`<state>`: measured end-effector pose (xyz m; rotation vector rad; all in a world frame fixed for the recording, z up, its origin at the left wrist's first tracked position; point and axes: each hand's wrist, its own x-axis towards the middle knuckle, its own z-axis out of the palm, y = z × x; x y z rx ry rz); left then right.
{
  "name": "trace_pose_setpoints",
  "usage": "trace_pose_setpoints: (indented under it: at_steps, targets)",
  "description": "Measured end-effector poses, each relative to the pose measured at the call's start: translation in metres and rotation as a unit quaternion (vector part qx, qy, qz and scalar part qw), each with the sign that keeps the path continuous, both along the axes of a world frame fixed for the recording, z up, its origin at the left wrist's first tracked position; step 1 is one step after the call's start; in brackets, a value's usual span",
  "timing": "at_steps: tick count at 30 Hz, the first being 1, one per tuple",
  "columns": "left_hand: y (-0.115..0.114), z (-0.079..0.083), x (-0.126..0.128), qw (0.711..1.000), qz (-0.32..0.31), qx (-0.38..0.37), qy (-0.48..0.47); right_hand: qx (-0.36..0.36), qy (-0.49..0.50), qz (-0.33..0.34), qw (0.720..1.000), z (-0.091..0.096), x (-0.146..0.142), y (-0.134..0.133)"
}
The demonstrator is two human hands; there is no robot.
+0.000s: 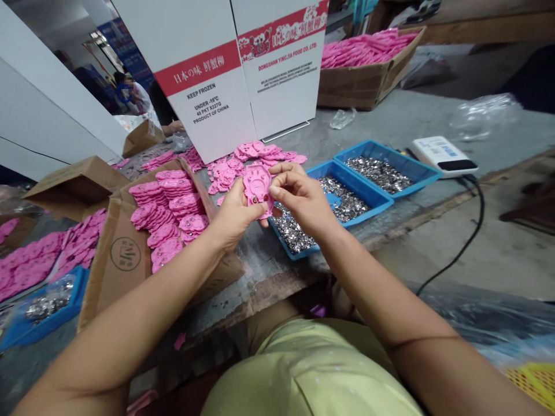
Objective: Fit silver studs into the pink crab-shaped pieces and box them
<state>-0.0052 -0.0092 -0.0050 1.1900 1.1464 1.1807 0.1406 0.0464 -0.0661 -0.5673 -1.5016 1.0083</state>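
Pinched at its lower left edge by your left hand [236, 212], thumb pressed on the face, the pink plastic piece [259, 179] is between both hands, its long axis running away from you. Your right hand [304, 201] has thumb and forefinger drawn together at the piece's right edge; whether they hold anything small cannot be told. That hand is nearer the blue tray [364, 219] of small metal parts [298, 236]; the left is nearer the open cardboard box [104, 271] with stacked pink pieces [167, 216]. Both containers rest on your grey worktable [266, 254]. Past your fingers lies a loose pink pile [258, 150] before a standing white carton [208, 34]; far left, a person [136, 98].
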Motion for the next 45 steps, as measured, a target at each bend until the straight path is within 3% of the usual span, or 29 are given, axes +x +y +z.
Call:
trace_pose_setpoints:
  at_steps: [25, 33, 41, 45]
  targets:
    - [0.001, -0.001, 0.000, 0.999, -0.007, 0.027, 0.018, 0.017, -0.034, -0.026, 0.999, -0.002, -0.007, 0.000]
    - [0.001, -0.001, -0.001, 0.999, -0.009, 0.034, 0.013, 0.056, -0.041, -0.082, 0.994, -0.005, -0.013, -0.001]
    - [0.001, -0.002, -0.001, 1.000, -0.012, 0.027, -0.008, 0.027, -0.049, -0.055, 0.997, -0.002, -0.011, -0.001]
    - [0.003, -0.005, -0.003, 1.000, -0.017, 0.021, -0.012, 0.045, -0.042, -0.090, 0.994, -0.006, -0.015, -0.004]
